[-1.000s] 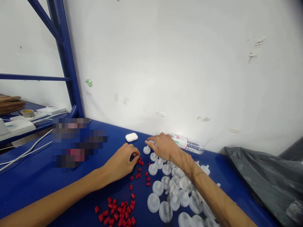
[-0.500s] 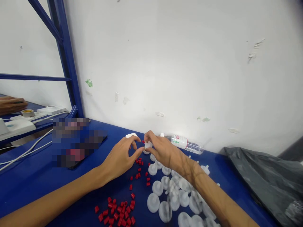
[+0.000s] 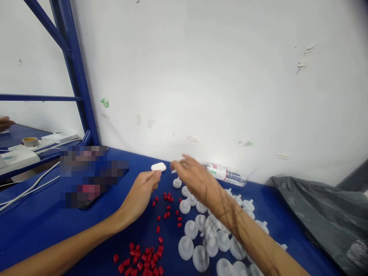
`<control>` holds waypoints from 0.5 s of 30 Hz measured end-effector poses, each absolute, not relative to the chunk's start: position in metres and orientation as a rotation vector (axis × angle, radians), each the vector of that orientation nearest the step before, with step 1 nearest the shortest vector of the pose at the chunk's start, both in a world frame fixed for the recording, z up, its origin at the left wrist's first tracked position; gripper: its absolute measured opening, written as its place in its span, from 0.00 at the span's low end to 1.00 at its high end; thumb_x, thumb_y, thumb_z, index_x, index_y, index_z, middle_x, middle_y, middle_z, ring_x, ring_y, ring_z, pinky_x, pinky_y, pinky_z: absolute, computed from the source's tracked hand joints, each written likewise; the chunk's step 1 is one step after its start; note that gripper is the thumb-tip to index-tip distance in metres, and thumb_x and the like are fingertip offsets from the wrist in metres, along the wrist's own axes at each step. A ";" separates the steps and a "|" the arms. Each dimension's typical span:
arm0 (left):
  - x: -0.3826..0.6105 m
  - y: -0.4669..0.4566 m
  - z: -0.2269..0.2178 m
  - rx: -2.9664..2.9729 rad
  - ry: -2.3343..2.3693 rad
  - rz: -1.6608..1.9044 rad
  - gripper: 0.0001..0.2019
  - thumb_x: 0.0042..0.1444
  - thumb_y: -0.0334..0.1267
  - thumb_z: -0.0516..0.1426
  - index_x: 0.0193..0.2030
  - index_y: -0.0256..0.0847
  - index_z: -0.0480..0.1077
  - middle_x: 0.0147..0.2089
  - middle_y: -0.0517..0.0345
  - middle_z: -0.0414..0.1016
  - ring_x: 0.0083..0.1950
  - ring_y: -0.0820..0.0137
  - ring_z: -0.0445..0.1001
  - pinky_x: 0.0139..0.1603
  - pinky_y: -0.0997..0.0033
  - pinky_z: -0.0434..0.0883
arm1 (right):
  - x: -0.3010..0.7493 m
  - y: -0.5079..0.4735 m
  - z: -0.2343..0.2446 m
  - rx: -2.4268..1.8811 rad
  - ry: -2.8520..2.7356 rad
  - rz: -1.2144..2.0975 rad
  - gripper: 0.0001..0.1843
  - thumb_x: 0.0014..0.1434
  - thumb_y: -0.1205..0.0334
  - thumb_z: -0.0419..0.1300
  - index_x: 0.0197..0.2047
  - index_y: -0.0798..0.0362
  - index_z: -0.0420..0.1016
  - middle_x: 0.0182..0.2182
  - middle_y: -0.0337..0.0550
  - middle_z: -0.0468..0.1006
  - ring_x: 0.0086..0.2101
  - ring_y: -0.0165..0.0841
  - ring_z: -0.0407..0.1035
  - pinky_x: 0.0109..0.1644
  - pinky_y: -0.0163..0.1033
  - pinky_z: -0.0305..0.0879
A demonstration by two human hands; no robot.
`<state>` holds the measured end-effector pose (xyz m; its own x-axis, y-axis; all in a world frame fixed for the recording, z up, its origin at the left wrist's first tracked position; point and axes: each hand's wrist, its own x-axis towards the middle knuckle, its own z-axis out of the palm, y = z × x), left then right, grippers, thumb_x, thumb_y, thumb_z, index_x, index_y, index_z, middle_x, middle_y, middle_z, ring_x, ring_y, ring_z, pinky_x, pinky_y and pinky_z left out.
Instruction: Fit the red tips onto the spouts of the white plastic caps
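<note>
My left hand [image 3: 140, 193] is closed in a pinch over the table, left of the small white funnels. Its fingertips hide whatever may be between them. Slightly blurred, my right hand [image 3: 191, 176] is closed, with a pale sliver of a white plastic funnel [image 3: 174, 171] showing at its fingertips. Below it stands another white funnel [image 3: 177, 184], disc down and spout up. Many similar funnels [image 3: 186, 247] spread under and beside my right forearm. Small red caps [image 3: 168, 207] lie scattered between my hands, and a denser pile of red caps [image 3: 146, 260] is nearer to me.
A white rounded case [image 3: 158, 166] lies just beyond my left fingertips. By the wall lies a clear bottle [image 3: 218, 171]. A dark plastic bag [image 3: 310, 214] covers the right side. Blurred-out items [image 3: 92, 184] and white cables [image 3: 43, 174] are left. Another person's hand [image 3: 5, 123] shows far left.
My hands have moved apart: the left drew back and closed into a pinch, the right turned and lifted slightly. Additional red caps show near my left hand. The other person's hand shifted left.
</note>
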<state>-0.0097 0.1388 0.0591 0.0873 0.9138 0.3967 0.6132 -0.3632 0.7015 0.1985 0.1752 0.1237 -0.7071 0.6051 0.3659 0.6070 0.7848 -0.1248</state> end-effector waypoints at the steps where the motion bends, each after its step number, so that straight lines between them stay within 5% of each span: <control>1: -0.012 0.142 0.057 1.995 1.535 1.167 0.15 0.67 0.49 0.58 0.44 0.38 0.72 0.37 0.60 0.75 0.31 0.71 0.74 0.32 0.68 0.75 | 0.205 0.184 0.124 -0.980 -2.549 -0.038 0.21 0.63 0.79 0.53 0.55 0.50 0.69 0.44 0.47 0.80 0.54 0.42 0.71 0.64 0.54 0.62; 3: -0.017 0.148 0.054 1.988 1.589 1.153 0.14 0.67 0.48 0.58 0.45 0.38 0.72 0.37 0.60 0.76 0.31 0.72 0.74 0.32 0.68 0.75 | 0.218 0.202 0.124 -1.088 -2.462 -0.072 0.18 0.66 0.74 0.53 0.57 0.52 0.68 0.45 0.50 0.80 0.52 0.45 0.71 0.63 0.60 0.62; 11: -0.017 0.152 0.044 2.219 1.656 0.976 0.11 0.68 0.45 0.57 0.43 0.40 0.74 0.45 0.55 0.78 0.47 0.63 0.77 0.53 0.52 0.74 | 0.208 0.227 0.102 -1.170 -2.440 0.073 0.11 0.67 0.56 0.62 0.48 0.54 0.75 0.47 0.44 0.78 0.45 0.38 0.74 0.51 0.50 0.74; 15: -0.016 0.152 0.042 2.242 1.669 0.943 0.10 0.68 0.43 0.57 0.48 0.40 0.73 0.45 0.55 0.77 0.48 0.62 0.77 0.52 0.52 0.75 | 0.199 0.233 0.097 -1.213 -2.513 0.131 0.12 0.67 0.54 0.63 0.47 0.54 0.75 0.45 0.43 0.79 0.44 0.37 0.75 0.51 0.52 0.74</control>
